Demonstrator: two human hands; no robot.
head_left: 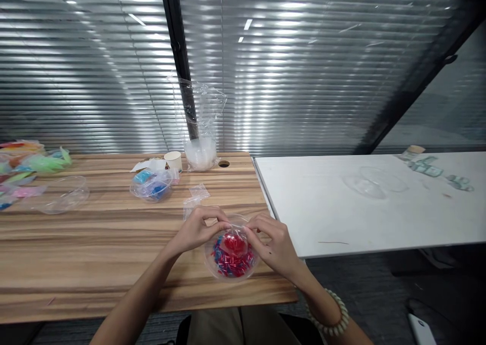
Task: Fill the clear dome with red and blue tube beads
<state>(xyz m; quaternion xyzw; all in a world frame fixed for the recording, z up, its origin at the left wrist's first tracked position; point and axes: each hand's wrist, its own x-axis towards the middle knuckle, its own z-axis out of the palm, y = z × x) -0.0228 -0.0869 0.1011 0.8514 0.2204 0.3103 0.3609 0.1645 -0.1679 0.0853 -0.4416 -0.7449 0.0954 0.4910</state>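
Observation:
Near the front edge of the wooden table (114, 243) is a clear round bowl (230, 279) with red and blue bits in it. Above the bowl hangs a small clear bag (234, 243) of red pieces. My left hand (205, 227) pinches the bag's top edge between thumb and finger from the left. From the right, my right hand (271, 241) pinches the same top edge, its fingertips close to those of my left hand. The bag covers part of the bowl's contents.
Behind are small empty bags (195, 198), a container of blue packets (151, 187), a paper cup (173, 160) and a bag of clear cups (201, 152). Colourful packets (41, 162) and a clear container (64, 198) lie left. A white table (304, 203) adjoins on the right.

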